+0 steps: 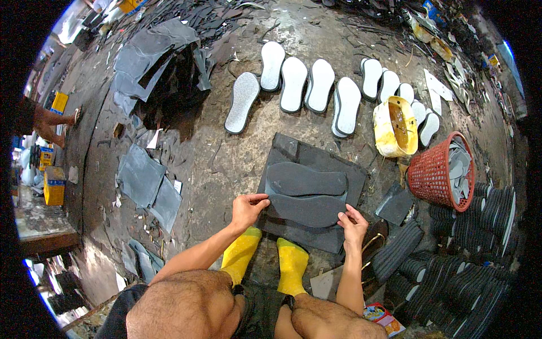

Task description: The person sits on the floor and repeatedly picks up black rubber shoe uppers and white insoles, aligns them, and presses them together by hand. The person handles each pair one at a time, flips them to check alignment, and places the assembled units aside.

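The lower dark sole [312, 211], likely light and flexible, suits end holds, where left fingers [258, 197] nearly meet, right fingers [355, 213] part slightly, grip unclear.

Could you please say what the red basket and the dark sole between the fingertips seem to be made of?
Red basket: probably plastic with a slight sheen, judging by its moulded-looking lattice wall.
Dark sole: seemingly foam or rubber, matte, given its even, dull surface; I cannot tell which.
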Demonstrator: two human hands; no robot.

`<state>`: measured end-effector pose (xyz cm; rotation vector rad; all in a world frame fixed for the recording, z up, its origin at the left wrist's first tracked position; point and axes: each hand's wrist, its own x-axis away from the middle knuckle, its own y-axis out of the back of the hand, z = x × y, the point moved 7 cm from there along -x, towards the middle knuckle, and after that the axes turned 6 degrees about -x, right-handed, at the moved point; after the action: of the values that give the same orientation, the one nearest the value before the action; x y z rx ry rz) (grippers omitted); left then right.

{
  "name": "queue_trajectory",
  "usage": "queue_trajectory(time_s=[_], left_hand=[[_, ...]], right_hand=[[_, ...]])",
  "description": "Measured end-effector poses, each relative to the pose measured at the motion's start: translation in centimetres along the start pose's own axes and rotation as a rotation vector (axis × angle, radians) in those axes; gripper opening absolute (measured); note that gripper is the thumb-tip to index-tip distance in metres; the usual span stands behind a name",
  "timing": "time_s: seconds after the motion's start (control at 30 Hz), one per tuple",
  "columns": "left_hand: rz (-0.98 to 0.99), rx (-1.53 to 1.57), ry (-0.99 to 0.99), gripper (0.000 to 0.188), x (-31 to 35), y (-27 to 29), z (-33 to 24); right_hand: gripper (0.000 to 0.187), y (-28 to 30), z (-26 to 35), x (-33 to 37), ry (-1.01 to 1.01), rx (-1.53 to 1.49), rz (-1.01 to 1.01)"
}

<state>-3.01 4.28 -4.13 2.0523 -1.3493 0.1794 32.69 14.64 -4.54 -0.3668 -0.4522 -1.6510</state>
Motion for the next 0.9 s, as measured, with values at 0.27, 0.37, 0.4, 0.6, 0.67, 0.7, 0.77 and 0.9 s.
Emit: queue_trajectory(time_s=[0.27,0.37,0.4,0.6,0.67,0.7,0.77,0.9], left_hand=[[-0.056,-0.14,-0.227,0.023,0.5,0.5,-2.4],[-0.187,-0.482,-0.851,0.031,3.1,-0.9,-7.0],[0.022,-0.508,-0.957,0.035,3.4,-2.6,-7.4],[0.279,-0.682,-1.16,0.044,3.2,-7.5,-8.9],[0.328,-0.733,-1.131,0.046,2.8,-8.0,-8.5],[0.312,-0.704,-1.152,0.047,2.9,-7.9,-8.7],[0.307,-0.695,-1.144,0.049,2.8,-7.9,-8.7],[0.319,-0.765,-1.101,0.052,2.6,-8.4,-9.5]], right_hand=[[0.04,0.0,-0.2,-0.2,-0.008,0.023,-0.019],[0.039,-0.2,0.0,-0.2,-0.008,0.013,-0.016],[0.039,-0.2,0.1,-0.2,-0.006,0.012,-0.013],[0.036,0.2,0.0,-0.4,-0.046,0.051,-0.077],[0.035,0.2,0.0,-0.5,-0.074,0.039,-0.062],[0.034,0.3,0.0,-0.6,-0.088,0.042,-0.059],[0.033,0.4,0.4,-0.8,-0.099,0.09,-0.046],[0.035,0.2,2.2,-1.5,0.074,0.49,0.003]])
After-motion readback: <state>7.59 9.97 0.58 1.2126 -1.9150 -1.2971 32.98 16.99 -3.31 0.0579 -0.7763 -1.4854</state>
